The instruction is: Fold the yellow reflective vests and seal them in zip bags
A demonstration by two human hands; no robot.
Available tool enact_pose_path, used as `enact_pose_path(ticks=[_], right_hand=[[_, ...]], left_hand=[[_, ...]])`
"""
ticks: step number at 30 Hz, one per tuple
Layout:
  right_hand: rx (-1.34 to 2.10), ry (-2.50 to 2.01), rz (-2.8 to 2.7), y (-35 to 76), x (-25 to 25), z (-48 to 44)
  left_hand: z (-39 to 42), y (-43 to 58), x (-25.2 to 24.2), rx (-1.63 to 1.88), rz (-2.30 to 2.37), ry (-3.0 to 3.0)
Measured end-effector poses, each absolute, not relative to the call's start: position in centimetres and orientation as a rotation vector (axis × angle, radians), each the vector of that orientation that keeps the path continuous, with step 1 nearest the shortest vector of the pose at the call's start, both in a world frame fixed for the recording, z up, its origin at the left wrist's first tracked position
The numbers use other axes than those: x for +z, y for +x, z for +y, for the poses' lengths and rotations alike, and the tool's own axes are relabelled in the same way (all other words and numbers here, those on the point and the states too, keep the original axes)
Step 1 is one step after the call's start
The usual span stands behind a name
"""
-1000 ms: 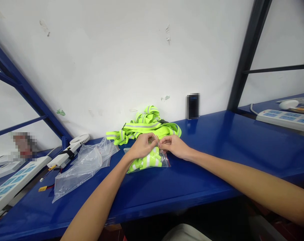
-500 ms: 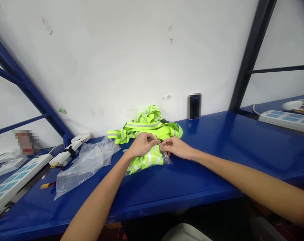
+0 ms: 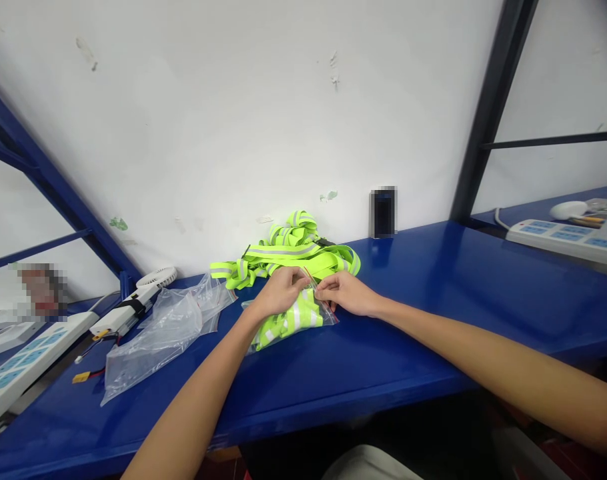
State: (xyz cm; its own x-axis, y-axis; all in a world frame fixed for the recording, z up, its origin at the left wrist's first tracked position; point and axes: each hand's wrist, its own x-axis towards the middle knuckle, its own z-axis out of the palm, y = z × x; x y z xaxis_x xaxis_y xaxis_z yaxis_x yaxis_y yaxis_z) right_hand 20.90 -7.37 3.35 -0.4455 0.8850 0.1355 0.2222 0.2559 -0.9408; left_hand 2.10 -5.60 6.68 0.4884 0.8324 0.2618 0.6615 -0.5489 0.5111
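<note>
A clear zip bag (image 3: 297, 317) with a folded neon-yellow strap with silvery stripes inside lies on the blue table (image 3: 383, 360). My left hand (image 3: 283, 291) pinches the bag's upper edge, fingers closed. Close to its right, my right hand (image 3: 347, 293) pinches the same bag near the red-lined opening, which points right. Behind both hands, against the wall, lies a loose heap of neon-yellow reflective straps (image 3: 303, 248) with black buckles. Flat to the left are clear plastic bags (image 3: 168, 330).
On the left lie a white fan (image 3: 156, 277), a white device with a black band (image 3: 123, 313), cables with a yellow connector (image 3: 82, 377) and a power strip (image 3: 28, 363). A dark phone-like object (image 3: 383, 212) leans on the wall. Another power strip (image 3: 566, 239) is at right.
The view has shifted slightly, moving the scene a little to the left. Both hands keep their pinch on the bag, with little visible movement.
</note>
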Motion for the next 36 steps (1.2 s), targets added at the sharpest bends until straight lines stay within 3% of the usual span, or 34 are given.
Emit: enact_pose_path(ticks=[36], right_hand=[[1.133, -1.032, -1.884, 20.9, 4.0, -8.0]], left_hand=[[-5.6, 2.2, 6.5, 0.71, 1.295, 2.407]])
